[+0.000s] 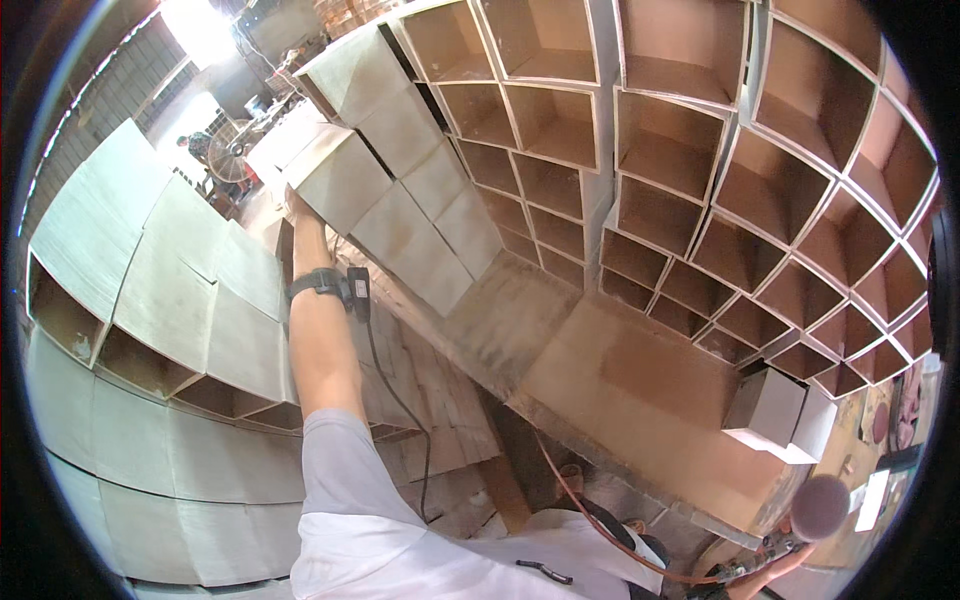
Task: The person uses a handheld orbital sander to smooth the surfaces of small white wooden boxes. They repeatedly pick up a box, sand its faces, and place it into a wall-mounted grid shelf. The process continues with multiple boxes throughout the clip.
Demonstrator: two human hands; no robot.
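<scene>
My left arm, with a black strap and small device at the wrist, stretches forward. My left hand [293, 208] lies against the near left edge of a whitish box [345, 180] at the end of a row of stacked boxes. Its fingers are too small and partly hidden to make out their grip. Low on the right, my right hand [788, 562] is closed around the body of an air sander [745, 568]. The sander's round brown pad [820, 508] faces up, away from the boxes. A reddish hose [600, 522] runs from the tool across my front.
Tall stacks of open-fronted boxes [660, 140] rise ahead and to the right. More whitish boxes [150, 270] are piled on the left. A brown board surface [620, 380] lies before me, with a small white box [775, 410] at its right. A fan [228, 155] stands far back.
</scene>
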